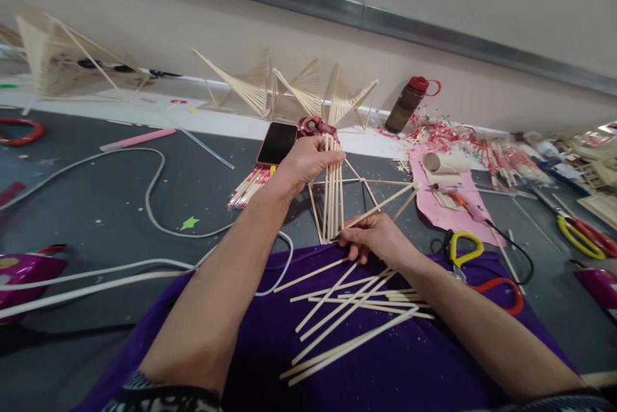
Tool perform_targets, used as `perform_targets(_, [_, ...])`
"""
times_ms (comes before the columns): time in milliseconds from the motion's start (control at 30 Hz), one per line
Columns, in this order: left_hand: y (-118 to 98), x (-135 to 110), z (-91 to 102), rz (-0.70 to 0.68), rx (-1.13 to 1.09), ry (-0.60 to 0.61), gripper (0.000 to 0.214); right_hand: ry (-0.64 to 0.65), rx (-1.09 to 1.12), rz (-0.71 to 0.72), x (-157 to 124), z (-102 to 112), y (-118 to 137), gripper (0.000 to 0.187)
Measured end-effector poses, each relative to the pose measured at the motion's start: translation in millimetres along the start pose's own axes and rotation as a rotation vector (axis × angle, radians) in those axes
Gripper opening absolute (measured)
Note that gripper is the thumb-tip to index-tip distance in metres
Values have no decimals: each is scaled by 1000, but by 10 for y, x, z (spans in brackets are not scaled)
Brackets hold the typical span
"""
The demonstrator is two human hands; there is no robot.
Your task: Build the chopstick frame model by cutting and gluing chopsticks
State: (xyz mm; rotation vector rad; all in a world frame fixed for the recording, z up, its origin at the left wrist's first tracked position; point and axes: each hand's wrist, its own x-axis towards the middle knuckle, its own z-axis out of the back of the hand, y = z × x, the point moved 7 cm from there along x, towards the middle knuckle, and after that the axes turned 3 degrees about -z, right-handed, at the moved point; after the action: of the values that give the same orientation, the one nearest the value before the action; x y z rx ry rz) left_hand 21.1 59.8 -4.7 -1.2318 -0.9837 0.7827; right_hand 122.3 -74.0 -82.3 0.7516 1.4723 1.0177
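In front of me stands a frame of thin wooden sticks (333,200), with several sticks side by side on its near face. My left hand (311,158) pinches the upper ends of those sticks between thumb and fingers. At their lower end, my right hand (373,237) is closed with its fingertips against the frame's bottom corner. Loose wooden sticks (354,303) lie crossed on the purple cloth (260,341) under my right hand. Several finished-looking stick models (299,87) stand along the wall behind.
A phone (277,143) and packed sticks (251,187) lie beyond my left arm. Scissors (465,251) and a glue gun (465,203) on pink paper (429,197) are at right. A white cable (149,187) crosses the left side. A bottle (409,107) leans by the wall.
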Motion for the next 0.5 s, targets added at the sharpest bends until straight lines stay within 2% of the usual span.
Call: perform_targets(500, [19,19,0,14,-39,9,19,10,0,11,9,-6,16,23])
